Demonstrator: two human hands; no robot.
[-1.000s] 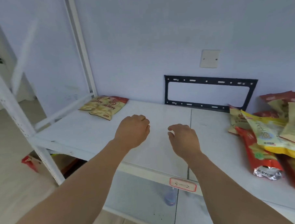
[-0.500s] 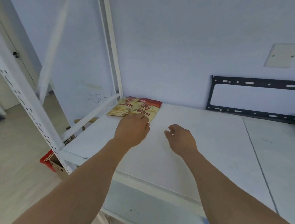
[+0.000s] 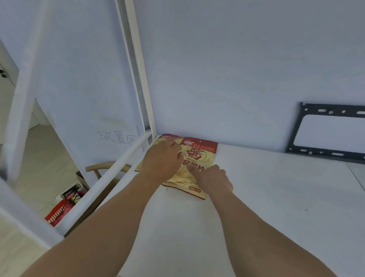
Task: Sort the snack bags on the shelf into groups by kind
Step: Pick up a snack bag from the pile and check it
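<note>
A yellow snack bag with a red top band (image 3: 199, 156) lies flat in the far left corner of the white shelf (image 3: 274, 197); the edge of a second like bag shows beneath it. My left hand (image 3: 160, 160) rests on the bag's left half with curled fingers. My right hand (image 3: 213, 179) presses on its near right part with the thumb on the bag. Whether either hand grips the bag is hidden by the hands themselves.
White shelf posts (image 3: 139, 77) rise at the corner, and a side rail (image 3: 116, 172) runs along the left edge. A black metal bracket (image 3: 332, 131) leans on the back wall. Below left stand a wooden chair (image 3: 101, 169) and a red box (image 3: 63, 208).
Both hands have reached forward to the left corner and now lie on the yellow bag. The view swung left, so the pile of bags at the right is out of sight.
</note>
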